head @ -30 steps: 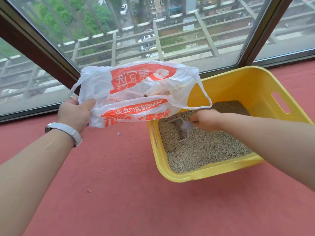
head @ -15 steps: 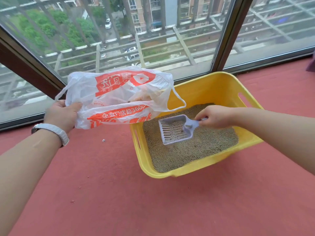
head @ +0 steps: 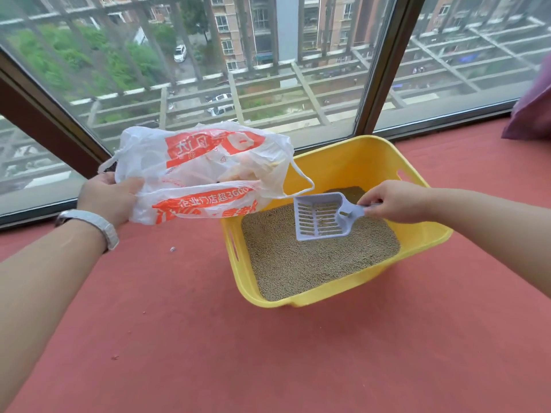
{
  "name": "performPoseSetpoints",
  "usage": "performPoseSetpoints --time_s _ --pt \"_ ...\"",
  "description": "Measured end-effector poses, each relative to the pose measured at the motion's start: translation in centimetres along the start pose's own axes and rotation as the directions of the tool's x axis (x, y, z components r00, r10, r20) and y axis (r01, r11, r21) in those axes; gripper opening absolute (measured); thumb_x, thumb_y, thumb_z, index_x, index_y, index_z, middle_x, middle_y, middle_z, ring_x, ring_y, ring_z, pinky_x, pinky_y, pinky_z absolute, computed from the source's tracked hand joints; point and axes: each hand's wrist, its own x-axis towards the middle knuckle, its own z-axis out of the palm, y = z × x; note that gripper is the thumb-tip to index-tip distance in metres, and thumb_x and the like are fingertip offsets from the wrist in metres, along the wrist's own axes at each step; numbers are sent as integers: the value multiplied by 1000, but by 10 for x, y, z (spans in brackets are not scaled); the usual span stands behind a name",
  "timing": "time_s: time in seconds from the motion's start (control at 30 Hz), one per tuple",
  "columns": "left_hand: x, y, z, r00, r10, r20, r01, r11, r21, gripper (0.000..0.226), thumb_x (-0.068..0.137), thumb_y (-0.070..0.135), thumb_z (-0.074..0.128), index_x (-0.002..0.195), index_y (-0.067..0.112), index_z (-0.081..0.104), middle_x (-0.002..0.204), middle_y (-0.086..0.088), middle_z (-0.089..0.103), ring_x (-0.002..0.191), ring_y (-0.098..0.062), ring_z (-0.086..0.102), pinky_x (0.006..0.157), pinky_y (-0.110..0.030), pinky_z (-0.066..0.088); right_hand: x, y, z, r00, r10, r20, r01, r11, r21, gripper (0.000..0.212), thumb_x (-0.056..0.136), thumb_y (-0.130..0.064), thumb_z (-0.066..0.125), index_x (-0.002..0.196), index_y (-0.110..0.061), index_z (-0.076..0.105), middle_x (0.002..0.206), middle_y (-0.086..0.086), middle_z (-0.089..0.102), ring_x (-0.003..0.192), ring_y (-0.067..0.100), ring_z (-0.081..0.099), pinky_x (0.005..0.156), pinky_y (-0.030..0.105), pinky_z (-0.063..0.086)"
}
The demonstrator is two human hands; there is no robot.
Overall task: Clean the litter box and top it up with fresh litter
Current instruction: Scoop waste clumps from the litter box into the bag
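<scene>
Windows (head: 268, 55) fill the far side, and red carpet (head: 268, 353) covers the floor in front of them. Next biggest is the yellow litter box (head: 351, 165), which sits on the carpet close to the glass with tan litter (head: 313, 263) spread inside it. A white plastic bag (head: 190, 174) with orange print hangs in the air just left of the box — its loose handle loop droops over the box's edge. The left hand (head: 108, 193) holds the bag by its left end, thumb pinching the plastic, and a silver watch (head: 92, 225) is on that wrist. The right hand (head: 393, 201) pinches the handle of a pale purple scoop (head: 320, 217) with curled fingers. The scoop floats above the litter — only a few bits lie on its slots.
</scene>
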Motion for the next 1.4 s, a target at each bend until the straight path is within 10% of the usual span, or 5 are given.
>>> performPoseSetpoints --time_s 0.13,0.3,0.87,1.4 --pt "-1 0 -6 1000 -2 0 2 1000 5 18 64 34 68 75 20 63 79 3 67 86 -29 68 87 -54 56 -1 -10 -3 1000 5 -22 -5 1000 -1 23 98 -28 51 108 -26 71 74 -9 60 85 24 64 98 51 41" --pt "7 -6 -14 1000 -24 6 24 1000 15 26 60 38 69 78 20 66 88 -4 71 91 -32 70 86 -57 56 -1 -12 2 999 -9 -36 11 999 45 19 96 -26 55 104 -24 72 68 -11 55 63 10 51 58 27 39" --pt "4 -6 -7 998 -45 -31 46 999 26 9 81 24 70 77 19 64 80 -3 68 82 -30 68 84 -51 57 4 -97 -48 972 -83 -218 120 979 163 14 91 -33 61 84 -28 72 60 -1 54 58 19 45 54 27 34" --pt "10 -14 -26 984 -175 43 178 983 -55 13 73 27 70 78 20 60 91 -11 72 87 -34 72 78 -57 58 53 -197 -18 692 -392 -607 228 916 -331 23 97 -30 46 109 -16 59 111 6 60 99 34 59 70 36 41"
